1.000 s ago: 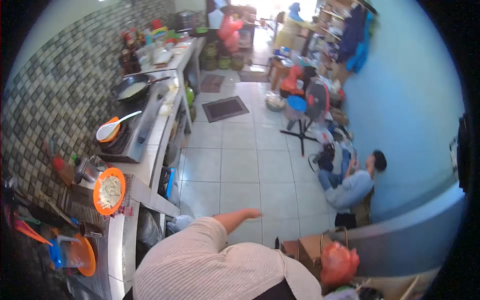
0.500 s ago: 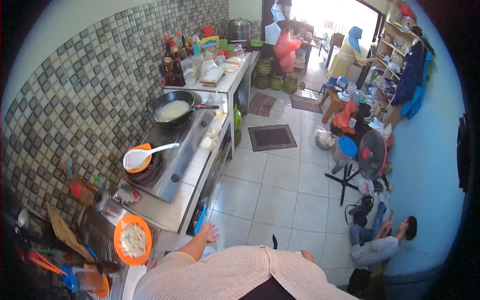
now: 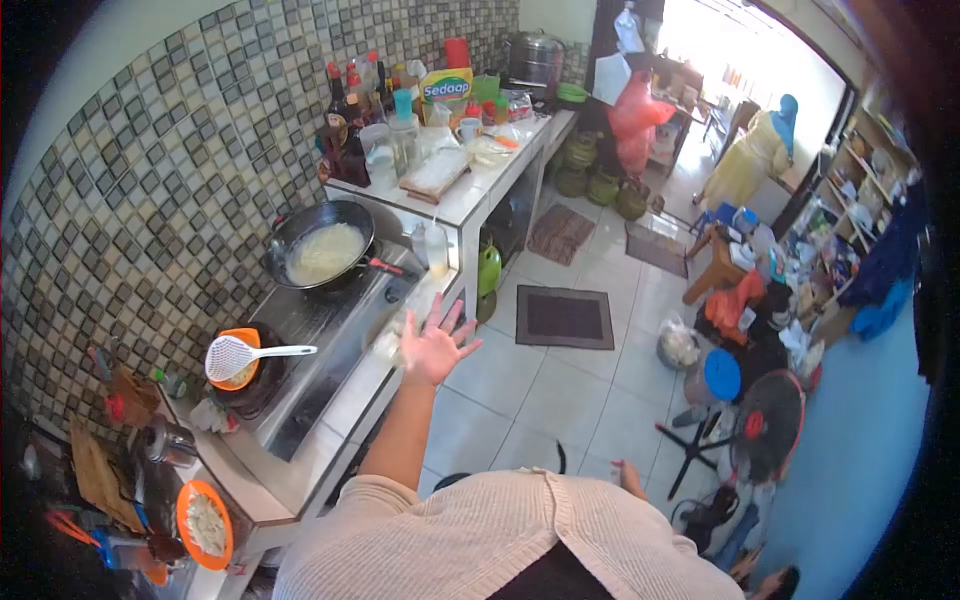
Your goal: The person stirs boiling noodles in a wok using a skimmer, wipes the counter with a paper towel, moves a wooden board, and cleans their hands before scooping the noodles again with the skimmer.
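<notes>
My left hand (image 3: pixel 437 345) is raised over the counter's front edge, fingers spread, holding nothing. Behind it a black wok (image 3: pixel 318 245) sits on the far burner with pale, whitish food (image 3: pixel 328 252) inside. A white slotted skimmer (image 3: pixel 232 357) rests across an orange plate (image 3: pixel 240 378) on the near burner of the stove (image 3: pixel 325 375). Low by my right side, my right hand (image 3: pixel 628 478) shows only in part and is small; whether it holds anything is unclear. Another orange plate (image 3: pixel 184 540) with pale strips of food (image 3: pixel 207 523) stands at the near left.
Sauce bottles (image 3: pixel 352 140), a yellow box (image 3: pixel 445 88) and a board (image 3: pixel 436 174) stand on the raised counter. Dark mats (image 3: pixel 565 317) lie on the tiled floor. A fan (image 3: pixel 768 425) and a blue-lidded bucket (image 3: pixel 715 377) are at right. One person (image 3: pixel 750 155) stands far back; another sits lower right.
My left hand has risen from beside my body to the counter's edge, its fingers spreading. The view has turned left and down. The far person has shifted posture.
</notes>
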Demonstrator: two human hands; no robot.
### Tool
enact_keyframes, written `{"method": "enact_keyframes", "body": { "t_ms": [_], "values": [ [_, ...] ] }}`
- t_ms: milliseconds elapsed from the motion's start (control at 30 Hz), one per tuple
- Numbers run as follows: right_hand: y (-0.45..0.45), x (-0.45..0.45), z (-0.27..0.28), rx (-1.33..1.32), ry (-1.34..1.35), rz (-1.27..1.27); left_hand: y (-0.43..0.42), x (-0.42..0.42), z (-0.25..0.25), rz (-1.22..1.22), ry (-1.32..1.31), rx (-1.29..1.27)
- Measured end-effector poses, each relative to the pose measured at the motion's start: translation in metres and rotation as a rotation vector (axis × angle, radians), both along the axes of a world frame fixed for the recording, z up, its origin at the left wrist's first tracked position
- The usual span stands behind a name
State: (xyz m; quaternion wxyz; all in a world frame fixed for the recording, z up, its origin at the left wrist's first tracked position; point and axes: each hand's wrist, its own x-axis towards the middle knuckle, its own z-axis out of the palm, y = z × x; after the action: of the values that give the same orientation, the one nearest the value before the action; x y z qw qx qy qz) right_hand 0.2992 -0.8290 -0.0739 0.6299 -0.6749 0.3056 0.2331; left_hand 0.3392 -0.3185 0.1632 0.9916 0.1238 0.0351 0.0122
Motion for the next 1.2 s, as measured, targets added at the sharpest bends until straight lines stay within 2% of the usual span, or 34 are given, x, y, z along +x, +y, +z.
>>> {"method": "enact_keyframes", "body": {
  "t_ms": [67,133,200,300,367,433,467,567,600,667,700,767,800,967,1000,1067,1133,1200],
  "values": [
    [0.015,0.083,0.012,0.044,0.091,0.067,0.005,0.043,-0.015,0.112,0.024,-0.064],
    [0.032,0.158,0.014,0.065,0.089,0.075,0.009,0.074,-0.017,0.282,0.121,-0.159],
    [0.069,0.215,0.039,0.048,0.053,0.166,0.022,0.108,-0.027,0.326,0.137,-0.197],
    [0.128,0.279,0.062,0.077,0.004,0.249,0.048,0.168,-0.023,0.389,0.174,-0.230],
    [0.156,0.311,0.057,0.106,0.022,0.289,0.068,0.218,-0.031,0.521,0.283,-0.309],
    [0.175,0.343,0.054,0.132,0.038,0.331,0.088,0.263,-0.032,0.554,0.298,-0.309],
    [0.179,0.350,0.053,0.139,-0.195,0.514,0.098,0.285,-0.033,0.619,0.344,-0.294],
    [0.189,0.395,0.057,0.018,-0.668,0.925,0.138,0.348,-0.045,0.729,0.384,-0.305],
    [0.197,0.414,0.064,0.007,-0.309,0.692,0.148,0.367,-0.039,0.721,0.475,-0.287],
    [0.211,0.443,0.069,-0.008,0.051,0.465,0.161,0.392,-0.027,0.660,0.598,-0.282],
    [0.205,0.453,0.062,-0.068,-0.100,0.590,0.168,0.405,-0.032,0.678,0.608,-0.290],
    [0.201,0.472,0.050,-0.121,-0.227,0.738,0.182,0.424,-0.048,0.604,0.468,-0.215],
    [0.203,0.482,0.044,-0.166,-0.282,0.821,0.182,0.429,-0.041,0.644,0.508,-0.241],
    [0.207,0.556,0.025,-0.383,-0.626,1.238,0.199,0.448,-0.076,0.683,0.557,-0.268],
    [0.208,0.576,0.020,-0.378,-0.621,1.267,0.196,0.448,-0.079,0.724,0.538,-0.222],
    [0.215,0.629,-0.009,-0.332,-0.848,1.396,0.189,0.449,-0.077,0.795,0.523,-0.182],
    [0.232,0.685,-0.041,-0.264,-1.092,1.509,0.182,0.451,-0.066,0.879,0.621,0.023],
    [0.255,0.725,-0.047,-0.190,-1.293,1.592,0.181,0.453,-0.069,0.917,0.602,0.064]
  ]
}}
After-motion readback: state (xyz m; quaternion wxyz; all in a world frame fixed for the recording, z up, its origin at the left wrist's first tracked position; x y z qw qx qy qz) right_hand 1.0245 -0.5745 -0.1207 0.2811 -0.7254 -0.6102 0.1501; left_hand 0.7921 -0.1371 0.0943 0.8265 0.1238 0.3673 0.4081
